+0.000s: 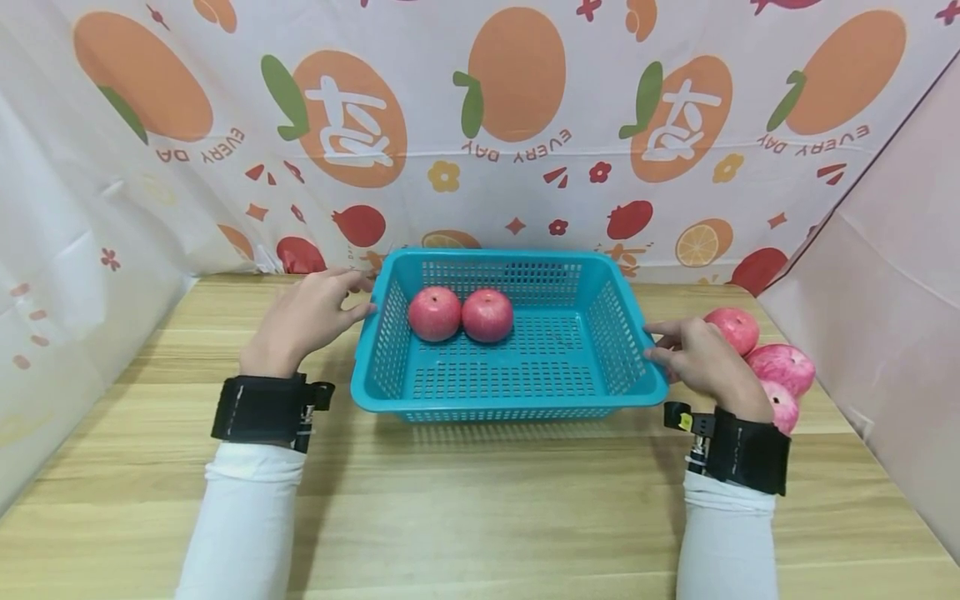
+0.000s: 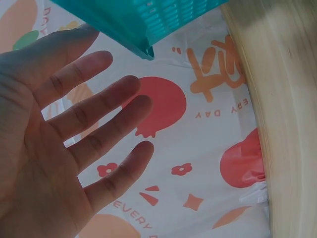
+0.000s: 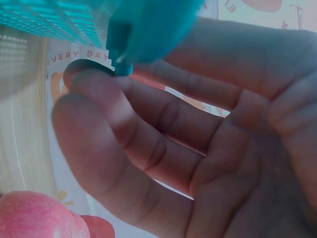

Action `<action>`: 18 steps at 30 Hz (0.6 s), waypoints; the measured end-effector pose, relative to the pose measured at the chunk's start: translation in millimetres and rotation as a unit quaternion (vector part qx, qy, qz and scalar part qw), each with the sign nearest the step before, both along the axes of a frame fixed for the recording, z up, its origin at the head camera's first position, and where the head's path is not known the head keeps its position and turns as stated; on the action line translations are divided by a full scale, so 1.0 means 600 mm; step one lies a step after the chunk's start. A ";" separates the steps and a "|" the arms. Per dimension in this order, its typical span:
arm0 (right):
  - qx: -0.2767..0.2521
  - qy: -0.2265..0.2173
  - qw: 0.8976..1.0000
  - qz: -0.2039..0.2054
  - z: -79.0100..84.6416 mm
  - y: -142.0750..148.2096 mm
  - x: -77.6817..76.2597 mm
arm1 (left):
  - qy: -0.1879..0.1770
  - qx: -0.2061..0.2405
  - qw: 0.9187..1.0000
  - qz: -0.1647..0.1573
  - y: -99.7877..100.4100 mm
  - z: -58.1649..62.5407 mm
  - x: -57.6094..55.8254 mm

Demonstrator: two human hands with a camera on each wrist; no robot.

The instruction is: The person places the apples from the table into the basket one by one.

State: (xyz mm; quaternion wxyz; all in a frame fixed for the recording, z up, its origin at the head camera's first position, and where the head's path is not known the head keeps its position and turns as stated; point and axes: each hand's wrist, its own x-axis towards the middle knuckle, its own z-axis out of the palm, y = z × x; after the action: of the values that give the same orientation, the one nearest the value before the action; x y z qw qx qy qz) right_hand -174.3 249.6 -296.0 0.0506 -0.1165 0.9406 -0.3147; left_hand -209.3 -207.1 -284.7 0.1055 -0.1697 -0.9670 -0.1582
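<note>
A turquoise plastic basket (image 1: 510, 405) with perforated walls is in the middle of the head view, two red apples (image 1: 435, 314) side by side within its left part. At its left end my left hand (image 1: 303, 321) has the thumb right at the rim. In the left wrist view that hand's fingers (image 2: 106, 134) are spread and nearly straight, apart from the basket wall (image 2: 163, 20). My right hand (image 1: 701, 358) holds the opposite end, its fingers (image 3: 94, 144) curled under the rim (image 3: 153, 29) and the thumb along it.
Several more apples (image 1: 780, 369) lie right beside my right wrist, partly covered by the hand and wrist strap. The wooden table (image 1: 487, 508) ends at a fruit-printed cloth (image 1: 517, 200) hung behind the basket. Pale cloth walls stand at left and right.
</note>
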 end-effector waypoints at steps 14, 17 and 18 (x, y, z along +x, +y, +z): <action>-0.004 0.009 1.000 0.008 -0.001 0.002 0.001 | -0.014 -0.011 1.000 0.002 0.010 -0.015 0.005; -0.001 0.013 1.000 0.011 0.000 0.003 0.000 | -0.014 -0.010 1.000 -0.005 0.014 -0.018 0.006; -0.001 0.013 1.000 0.012 0.000 0.003 -0.001 | -0.013 -0.008 1.000 -0.006 0.015 -0.018 0.006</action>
State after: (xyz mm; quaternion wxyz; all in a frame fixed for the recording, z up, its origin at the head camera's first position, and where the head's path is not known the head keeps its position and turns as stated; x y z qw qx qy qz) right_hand -174.7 251.3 -296.1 0.0421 -0.1314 0.9394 -0.3139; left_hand -205.4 -197.9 -295.7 0.0904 -0.1743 -0.9685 -0.1529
